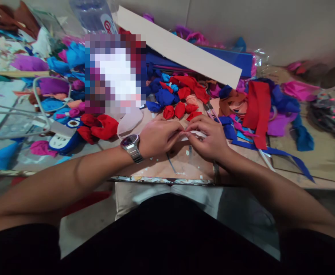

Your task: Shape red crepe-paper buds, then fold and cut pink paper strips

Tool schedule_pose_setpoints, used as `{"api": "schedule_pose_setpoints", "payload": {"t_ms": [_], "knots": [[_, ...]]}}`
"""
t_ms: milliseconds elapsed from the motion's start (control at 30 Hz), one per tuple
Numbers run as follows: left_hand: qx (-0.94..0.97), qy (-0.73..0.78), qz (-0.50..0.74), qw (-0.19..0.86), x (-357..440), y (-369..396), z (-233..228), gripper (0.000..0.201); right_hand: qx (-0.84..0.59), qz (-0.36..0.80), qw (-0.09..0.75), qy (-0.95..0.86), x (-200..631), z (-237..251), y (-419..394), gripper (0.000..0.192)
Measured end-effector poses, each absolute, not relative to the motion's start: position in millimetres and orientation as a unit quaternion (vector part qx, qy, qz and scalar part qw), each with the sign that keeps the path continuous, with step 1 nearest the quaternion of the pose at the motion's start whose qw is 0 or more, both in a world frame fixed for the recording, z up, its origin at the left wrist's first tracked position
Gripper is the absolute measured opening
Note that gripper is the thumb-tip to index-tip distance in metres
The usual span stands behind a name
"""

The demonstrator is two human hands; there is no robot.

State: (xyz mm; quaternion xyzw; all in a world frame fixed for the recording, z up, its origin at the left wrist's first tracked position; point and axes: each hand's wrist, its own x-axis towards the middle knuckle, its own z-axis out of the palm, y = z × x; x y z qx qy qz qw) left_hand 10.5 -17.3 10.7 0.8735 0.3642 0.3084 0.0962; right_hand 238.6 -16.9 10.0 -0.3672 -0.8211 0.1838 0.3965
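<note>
White paper strip (197,133) is pinched between left hand (158,138) and right hand (209,139) (red crepe balls (180,109) just beyond).

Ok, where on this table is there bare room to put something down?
Bare board shows only under and just before the left hand and right hand, which pinch a small white strip. Bare wood lies right of the blue ribbon. Behind the hands, red paper balls and scraps crowd everything.
</note>
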Motion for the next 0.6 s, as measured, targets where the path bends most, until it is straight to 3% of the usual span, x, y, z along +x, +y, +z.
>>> {"api": "schedule_pose_setpoints", "payload": {"t_ms": [367, 600], "knots": [[0.873, 0.368, 0.303, 0.101, 11.2, -20.2, 8.6, 0.032, -0.363, 0.192, 0.376, -0.831, 235.5, 6.4, -13.9, 0.01], [0.875, 0.372, 0.293, 0.102, 10.4, -19.1, 9.2, 0.036, -0.357, 0.188, 0.382, -0.831, 240.5, 7.3, -15.9, 0.002]]}}
